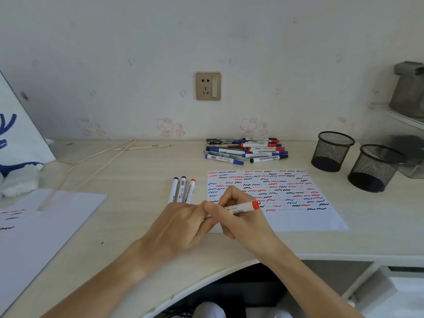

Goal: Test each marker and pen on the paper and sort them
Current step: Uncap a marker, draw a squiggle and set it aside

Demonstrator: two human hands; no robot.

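Pale wood-grain tabletop (137,175), matte, with a curved front edge. White sheet of paper (298,216) lying flat right of centre, crowded with rows of short red, blue and black squiggles.

Red-capped marker (244,207): slim white plastic cylinder, printed label and barcode on the barrel, held low over the paper's near-left part. Long axis nearly level, running left to right, red end pointing right and a little away. Right hand (241,216) curled round the barrel, thumb and fingers pinching it. Left hand (181,223) just beside, fingertips meeting the marker's left end and pinching there; exact hold hidden behind the knuckles.

Three markers (182,190) side by side just left of the paper, two black-capped, one red-capped, long axes running away from the person, caps at the far end, near ends hidden behind the left hand.

Loose pile of pens and markers (246,150) beyond the paper near the wall, mostly lying left to right, red, blue and black caps.

Two black wire-mesh cups (332,151), round, upright, at far right.
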